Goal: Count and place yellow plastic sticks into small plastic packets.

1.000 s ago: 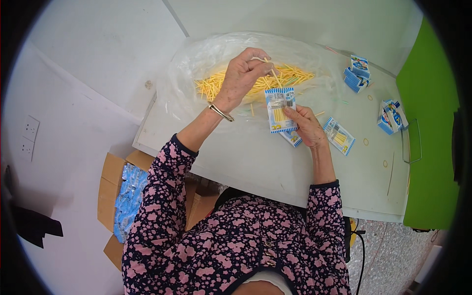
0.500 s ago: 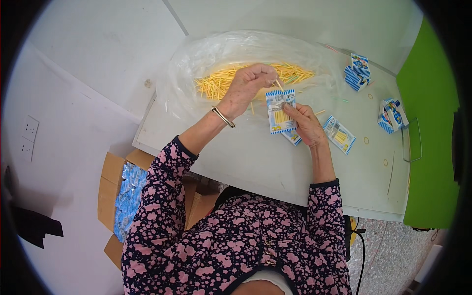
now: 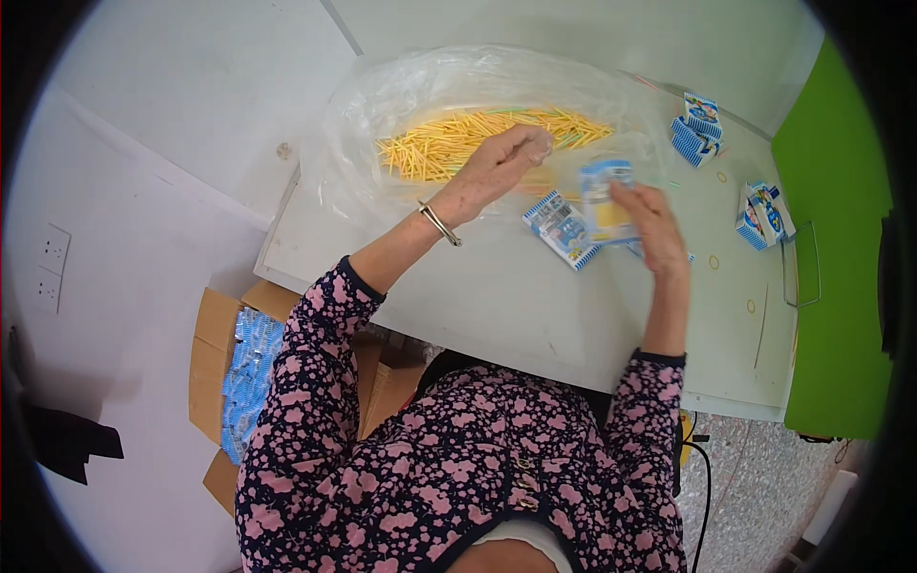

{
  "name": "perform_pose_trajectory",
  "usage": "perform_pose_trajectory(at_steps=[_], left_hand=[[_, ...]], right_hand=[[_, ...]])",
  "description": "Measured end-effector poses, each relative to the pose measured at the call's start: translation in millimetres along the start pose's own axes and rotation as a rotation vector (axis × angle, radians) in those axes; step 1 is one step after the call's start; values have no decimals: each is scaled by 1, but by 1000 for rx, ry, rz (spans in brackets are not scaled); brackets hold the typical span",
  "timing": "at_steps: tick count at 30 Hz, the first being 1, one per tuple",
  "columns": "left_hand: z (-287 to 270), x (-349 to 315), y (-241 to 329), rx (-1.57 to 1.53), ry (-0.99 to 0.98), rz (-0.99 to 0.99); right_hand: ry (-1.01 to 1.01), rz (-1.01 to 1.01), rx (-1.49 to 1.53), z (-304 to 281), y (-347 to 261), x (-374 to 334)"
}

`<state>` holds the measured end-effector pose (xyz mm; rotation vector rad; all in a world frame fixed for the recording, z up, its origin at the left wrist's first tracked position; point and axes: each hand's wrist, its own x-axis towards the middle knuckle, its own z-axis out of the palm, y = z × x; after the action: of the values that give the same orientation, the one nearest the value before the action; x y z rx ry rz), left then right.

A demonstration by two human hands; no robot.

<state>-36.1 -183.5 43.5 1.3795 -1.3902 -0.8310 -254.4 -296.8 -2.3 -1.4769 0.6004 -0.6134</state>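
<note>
My right hand point(image 3: 652, 222) grips a small blue-and-white clear packet point(image 3: 604, 205) with yellow sticks inside, blurred by motion. Just left of it, another blue-and-white packet point(image 3: 562, 230) lies on the table. A third packet is mostly covered by my right hand, with only bits of its edge showing. My left hand point(image 3: 499, 164), a bangle at its wrist, hovers over the near edge of the pile of thin yellow sticks point(image 3: 430, 145). Its fingers are drawn together, and no stick shows between them. The pile rests on a spread clear plastic bag point(image 3: 358, 124).
Blue-and-white small boxes point(image 3: 695, 141) stand at the table's back right, with another open box point(image 3: 764, 216) nearer the green panel point(image 3: 841, 191). A wire stand point(image 3: 818, 277) is beside it. Lower left, a cardboard carton point(image 3: 212, 358) holds many blue packets. Rubber bands lie at the right.
My right hand has carried the packet right, away from my left hand, uncovering the packet on the table. The stick that was in my left fingers no longer shows there.
</note>
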Motion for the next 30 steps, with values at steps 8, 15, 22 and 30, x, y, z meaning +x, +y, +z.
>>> perform_pose_trajectory(at_steps=[8, 15, 22, 30], left_hand=[[18, -12, -19, 345, -191, -72], [17, -9, -38, 350, -134, -17], [10, -16, -42, 371, -120, -96], [17, -14, -25, 254, -84, -80]], right_hand=[[518, -114, -1437, -50, 8, -49], [216, -328, -1316, 42, 24, -24], [254, -388, -1170, 40, 37, -11], [228, -467, -918, 37, 2, -25]])
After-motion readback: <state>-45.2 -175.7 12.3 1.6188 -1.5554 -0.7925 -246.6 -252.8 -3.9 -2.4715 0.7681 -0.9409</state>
